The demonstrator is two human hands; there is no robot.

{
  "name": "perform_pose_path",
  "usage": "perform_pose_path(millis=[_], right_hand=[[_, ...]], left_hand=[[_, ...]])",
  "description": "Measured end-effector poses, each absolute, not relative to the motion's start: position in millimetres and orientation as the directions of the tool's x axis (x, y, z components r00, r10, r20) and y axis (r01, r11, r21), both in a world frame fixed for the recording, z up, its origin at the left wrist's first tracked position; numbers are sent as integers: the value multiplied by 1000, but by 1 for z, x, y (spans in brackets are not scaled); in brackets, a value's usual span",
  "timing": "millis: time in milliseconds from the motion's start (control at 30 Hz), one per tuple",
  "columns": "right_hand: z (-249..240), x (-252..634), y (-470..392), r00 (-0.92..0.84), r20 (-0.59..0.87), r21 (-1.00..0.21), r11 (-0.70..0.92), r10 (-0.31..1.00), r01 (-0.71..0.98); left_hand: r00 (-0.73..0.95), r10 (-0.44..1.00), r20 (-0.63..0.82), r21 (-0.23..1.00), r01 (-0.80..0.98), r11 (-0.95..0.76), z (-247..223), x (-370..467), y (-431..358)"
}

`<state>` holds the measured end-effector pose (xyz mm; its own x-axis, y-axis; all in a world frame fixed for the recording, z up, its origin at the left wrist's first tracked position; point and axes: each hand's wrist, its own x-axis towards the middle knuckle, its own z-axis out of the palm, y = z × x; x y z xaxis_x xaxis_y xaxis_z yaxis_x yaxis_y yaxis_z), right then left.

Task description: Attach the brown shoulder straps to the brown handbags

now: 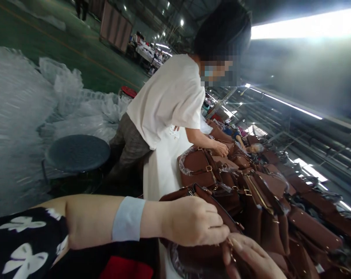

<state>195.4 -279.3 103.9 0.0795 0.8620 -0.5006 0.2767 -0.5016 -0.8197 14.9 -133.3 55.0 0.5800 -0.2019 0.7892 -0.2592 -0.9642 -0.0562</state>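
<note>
A brown handbag [203, 257] lies right in front of me, its handle wrapped in clear plastic. My left hand [197, 223] reaches in from the left with a pale patch around the wrist. Its fingers are curled closed over the bag's upper part, and what they pinch is hidden. Close against those fingertips, my right hand [255, 252] comes from the lower right, closed with thumb and fingers on a narrow brown strap [234, 257] that shows a bit of gold-coloured metal. The two hands meet at the bag's edge.
Many brown handbags [259, 190] crowd the white table [154, 178] ahead and to the right. A co-worker in a white shirt [169, 100] leans over them. At left stand a dark round stool [78, 153] and heaped clear plastic [15, 128].
</note>
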Motion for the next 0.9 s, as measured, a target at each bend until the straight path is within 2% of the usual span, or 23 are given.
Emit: perform_pose_path(millis=[67,133,200,233,267,300,333,400,500,567,667,733,900], right_hand=[[120,189,-267,163,-453,-752,-474,877,459],[139,190,-257,242,-236,-580,-337,941,742],[158,196,-247,232,123,-200,-205,965,958],[166,200,-241,179,268,7,-187,947,982],[171,203,-235,119,356,171,-190,927,967],[173,205,-227,64,396,277,-186,916,943],[171,206,-219,19,385,332,-158,923,930],[156,203,-199,-36,301,325,-67,953,943],[114,191,-168,-39,189,186,3,981,982],[82,182,-154,-28,150,41,22,988,999],[47,171,-146,-1,128,-257,34,992,966],[34,167,-147,22,135,-381,31,991,924],[31,163,-155,51,155,-407,17,987,913]], left_hand=[[551,-95,829,47,-237,-970,56,11,-126],[512,168,842,282,-154,-947,51,10,-112],[460,491,740,553,0,-833,39,11,-93],[446,622,644,662,83,-745,31,12,-84],[451,719,528,743,164,-649,23,13,-76],[469,783,409,794,240,-558,16,14,-70],[496,815,301,818,304,-488,8,15,-65],[551,821,150,824,390,-412,-2,18,-61],[603,795,60,839,401,-367,-9,22,-64],[622,783,2,866,391,-313,-10,23,-67],[588,809,-20,886,386,-259,-11,24,-68],[571,820,-20,896,375,-239,-14,24,-67],[622,775,-112,955,283,-89,-20,26,-65]])
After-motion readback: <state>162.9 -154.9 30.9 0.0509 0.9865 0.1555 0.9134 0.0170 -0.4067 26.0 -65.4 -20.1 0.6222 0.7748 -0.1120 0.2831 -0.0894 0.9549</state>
